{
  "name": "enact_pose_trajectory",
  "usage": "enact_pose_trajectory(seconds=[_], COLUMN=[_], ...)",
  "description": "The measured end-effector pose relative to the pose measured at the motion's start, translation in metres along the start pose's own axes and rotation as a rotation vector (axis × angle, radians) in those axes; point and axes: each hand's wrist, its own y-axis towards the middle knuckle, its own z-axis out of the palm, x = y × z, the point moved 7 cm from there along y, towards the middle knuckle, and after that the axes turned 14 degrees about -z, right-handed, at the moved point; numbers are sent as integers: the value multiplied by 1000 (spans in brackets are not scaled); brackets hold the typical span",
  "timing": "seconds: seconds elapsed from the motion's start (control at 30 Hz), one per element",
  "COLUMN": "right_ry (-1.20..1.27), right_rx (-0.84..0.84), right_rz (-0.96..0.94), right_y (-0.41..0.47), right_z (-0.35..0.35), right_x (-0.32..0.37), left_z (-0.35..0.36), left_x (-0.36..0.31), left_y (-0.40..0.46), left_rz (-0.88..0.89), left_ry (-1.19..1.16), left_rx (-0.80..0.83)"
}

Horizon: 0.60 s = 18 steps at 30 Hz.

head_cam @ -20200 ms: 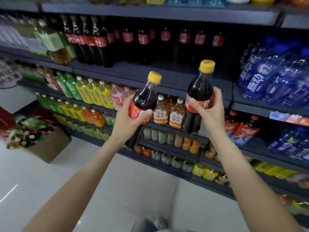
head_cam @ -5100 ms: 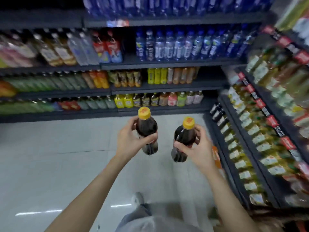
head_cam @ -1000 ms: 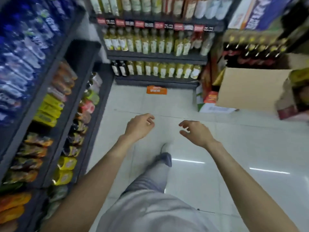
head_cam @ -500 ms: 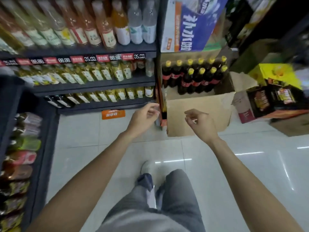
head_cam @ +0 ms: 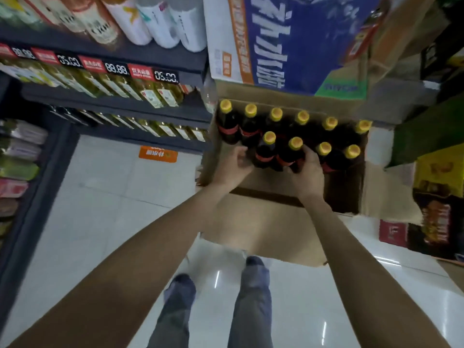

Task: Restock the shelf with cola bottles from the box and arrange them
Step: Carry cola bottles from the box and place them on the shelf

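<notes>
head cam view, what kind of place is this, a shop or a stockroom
Most likely a shop aisle. Shelves carry rows of bottled drinks behind price tags, and an open cardboard box of yellow-capped cola bottles sits on the tiled floor beside stacked cartons.

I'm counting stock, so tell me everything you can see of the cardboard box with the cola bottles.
The cardboard box is plain brown, open on top, its flaps folded outward, standing on the pale tiled floor beside the dark shelf, under a blue carton. Ten cola bottles with yellow caps show upright in two rows at its far side; the near part looks empty. The left hand and right hand reach in, each gripping a front-row bottle.
</notes>
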Motion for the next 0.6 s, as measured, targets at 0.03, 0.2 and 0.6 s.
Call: enact_pose_trajectory(seconds=[0.03,0.2,0.6], right_ry=[0,-152,-197], right_rx=[-4,6,-89], right_rz=[-8,-64,-252], right_y=[7,31,25], right_z=[6,30,16], right_x=[-7,-30,-9], left_z=[9,46,38], left_x=[1,3,-1], left_y=[10,51,49], left_rz=[-1,29,102], left_ry=[-4,-64,-54], left_rx=[-21,-106,-249])
